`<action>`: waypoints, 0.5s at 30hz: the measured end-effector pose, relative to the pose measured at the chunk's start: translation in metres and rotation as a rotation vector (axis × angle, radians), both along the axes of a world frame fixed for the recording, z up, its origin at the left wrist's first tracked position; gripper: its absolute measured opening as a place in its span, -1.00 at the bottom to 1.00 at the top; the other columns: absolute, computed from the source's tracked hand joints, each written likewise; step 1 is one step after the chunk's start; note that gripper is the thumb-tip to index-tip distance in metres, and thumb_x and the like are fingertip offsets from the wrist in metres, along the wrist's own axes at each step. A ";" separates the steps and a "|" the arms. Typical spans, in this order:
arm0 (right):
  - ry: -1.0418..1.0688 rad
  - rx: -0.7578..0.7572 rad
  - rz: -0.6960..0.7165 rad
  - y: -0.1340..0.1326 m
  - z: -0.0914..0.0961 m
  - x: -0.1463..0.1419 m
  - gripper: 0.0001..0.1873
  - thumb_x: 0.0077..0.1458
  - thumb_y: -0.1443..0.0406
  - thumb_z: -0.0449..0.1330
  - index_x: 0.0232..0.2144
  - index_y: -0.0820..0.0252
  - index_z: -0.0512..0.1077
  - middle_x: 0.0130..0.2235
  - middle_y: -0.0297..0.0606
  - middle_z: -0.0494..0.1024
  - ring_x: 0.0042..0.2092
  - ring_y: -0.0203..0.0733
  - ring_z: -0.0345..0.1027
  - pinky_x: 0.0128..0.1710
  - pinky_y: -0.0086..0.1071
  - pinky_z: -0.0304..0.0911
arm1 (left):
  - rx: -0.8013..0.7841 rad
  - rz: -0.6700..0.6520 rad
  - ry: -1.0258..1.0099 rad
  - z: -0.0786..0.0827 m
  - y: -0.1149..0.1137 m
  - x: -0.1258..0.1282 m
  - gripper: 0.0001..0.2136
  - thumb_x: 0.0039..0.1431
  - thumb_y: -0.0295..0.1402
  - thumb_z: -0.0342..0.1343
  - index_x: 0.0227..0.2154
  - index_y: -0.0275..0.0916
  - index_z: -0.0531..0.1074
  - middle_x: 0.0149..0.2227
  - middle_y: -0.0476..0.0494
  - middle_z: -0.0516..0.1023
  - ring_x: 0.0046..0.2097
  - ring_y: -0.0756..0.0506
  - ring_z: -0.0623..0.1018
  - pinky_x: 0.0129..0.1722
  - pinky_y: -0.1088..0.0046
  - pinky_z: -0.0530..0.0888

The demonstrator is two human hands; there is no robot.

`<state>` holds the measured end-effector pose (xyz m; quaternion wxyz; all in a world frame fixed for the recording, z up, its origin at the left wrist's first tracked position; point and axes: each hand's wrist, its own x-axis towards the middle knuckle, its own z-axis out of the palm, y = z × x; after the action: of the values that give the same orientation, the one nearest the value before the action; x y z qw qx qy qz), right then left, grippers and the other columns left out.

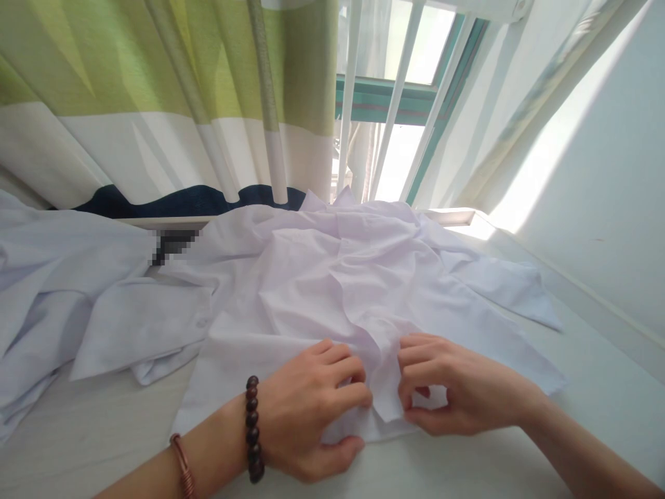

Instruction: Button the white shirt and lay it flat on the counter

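Note:
A white shirt point(322, 277) lies spread and rumpled on a pale table point(93, 430). At its near hem, my left hand point(312, 412) curls its fingers and thumb around the fabric edge; a dark bead bracelet and a thin copper band sit on that wrist. My right hand point(457, 391) pinches the same hem just to the right, fingers bent over a fold of cloth. The two hands are a few centimetres apart with a raised pleat of shirt between them.
More white cloth point(46, 277) lies heaped at the left of the table. Green, white and navy curtains point(171, 104) hang behind. A barred window point(395, 104) is at the back, and a white wall point(613, 208) runs along the right.

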<state>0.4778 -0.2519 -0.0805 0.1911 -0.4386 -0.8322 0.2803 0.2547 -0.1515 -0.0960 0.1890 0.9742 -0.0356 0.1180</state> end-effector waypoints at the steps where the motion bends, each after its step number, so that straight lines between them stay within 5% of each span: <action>1: -0.007 -0.026 0.024 0.000 0.000 0.000 -0.94 0.04 0.39 0.24 -0.46 0.19 0.46 -0.46 -0.38 0.42 -0.36 -0.32 0.24 -0.24 -0.42 0.15 | 0.004 -0.005 0.004 -0.001 0.000 0.000 -0.73 -0.05 -0.31 0.25 -0.25 -0.21 0.39 -0.22 -0.11 0.47 -0.24 -0.13 0.41 -0.19 0.30 0.37; 5: -0.057 -0.104 0.000 0.001 0.002 0.006 -0.89 0.11 0.28 0.24 -0.43 0.20 0.48 -0.45 -0.37 0.42 -0.36 -0.32 0.26 -0.24 -0.42 0.17 | 0.035 0.028 -0.043 -0.007 0.000 0.001 -0.81 0.08 -0.32 0.17 -0.24 -0.22 0.40 -0.18 -0.14 0.47 -0.20 -0.14 0.40 -0.17 0.29 0.36; 9: -0.093 -0.132 -0.053 0.002 0.003 0.010 -0.80 -0.01 0.21 0.35 -0.40 0.20 0.47 -0.42 -0.37 0.42 -0.36 -0.31 0.26 -0.29 -0.43 0.17 | 0.077 0.041 -0.104 -0.012 -0.001 0.003 -0.90 0.24 -0.42 0.00 -0.33 -0.26 0.40 -0.29 -0.13 0.47 -0.26 -0.10 0.40 -0.23 0.36 0.35; 15: -0.120 -0.122 0.002 -0.001 -0.001 0.000 -0.86 -0.09 0.36 0.33 -0.42 0.19 0.43 -0.40 -0.37 0.46 -0.32 -0.27 0.29 -0.23 -0.40 0.18 | 0.095 0.038 -0.178 -0.013 -0.003 0.004 -0.83 0.28 -0.47 -0.07 -0.39 -0.27 0.39 -0.39 -0.11 0.45 -0.36 -0.07 0.38 -0.31 0.38 0.33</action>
<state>0.4782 -0.2531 -0.0811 0.1137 -0.4647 -0.8239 0.3038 0.2585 -0.1547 -0.1094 0.1362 0.9683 -0.0394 0.2058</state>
